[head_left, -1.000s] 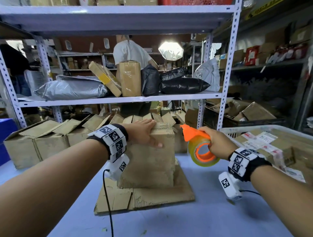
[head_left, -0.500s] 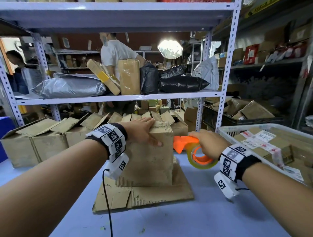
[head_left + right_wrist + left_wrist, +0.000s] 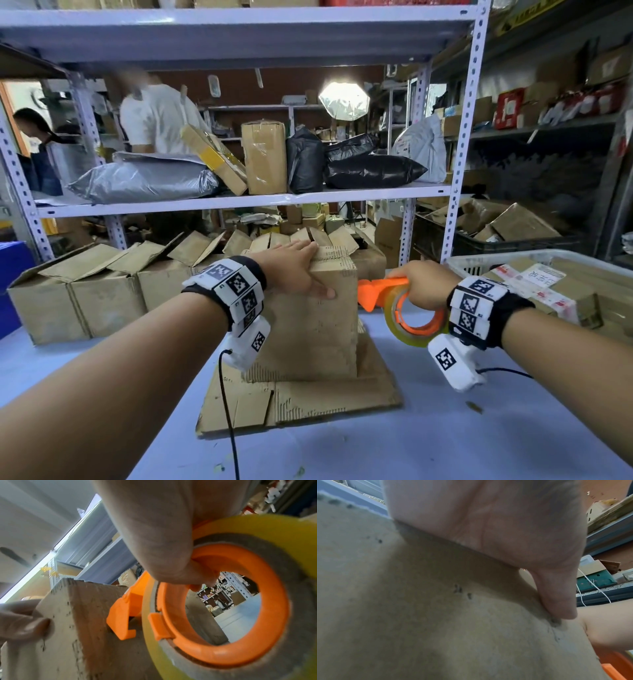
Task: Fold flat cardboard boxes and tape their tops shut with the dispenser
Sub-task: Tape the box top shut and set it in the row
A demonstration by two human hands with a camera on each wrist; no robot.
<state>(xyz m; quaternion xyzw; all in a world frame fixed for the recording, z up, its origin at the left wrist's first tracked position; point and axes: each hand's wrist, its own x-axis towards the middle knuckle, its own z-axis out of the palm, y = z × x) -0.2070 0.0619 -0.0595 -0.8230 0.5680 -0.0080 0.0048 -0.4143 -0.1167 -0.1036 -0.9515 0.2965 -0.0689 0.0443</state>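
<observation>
A brown cardboard box [image 3: 308, 329] stands upright on a stack of flat cardboard sheets [image 3: 308, 401] on the blue table. My left hand [image 3: 294, 270] lies flat over the box's top, its thumb [image 3: 556, 599] down on the near face. My right hand [image 3: 424, 284] grips an orange tape dispenser [image 3: 380, 291] with a yellowish tape roll [image 3: 411, 325]. The dispenser's orange nose [image 3: 121, 619] touches the box's right side just under the top edge. In the right wrist view my fingers curl through the roll's orange core [image 3: 223, 601].
A row of open cardboard boxes [image 3: 102, 284] lines the table's far edge under a metal shelf [image 3: 239, 202] loaded with parcels. A white plastic crate [image 3: 534, 260] with labelled boxes stands at the right. Two people are behind the shelf. A cable hangs from my left wrist.
My right hand has lowered the dispenser from above the table and brought it leftward against the box's right side. My left hand stays on the box top.
</observation>
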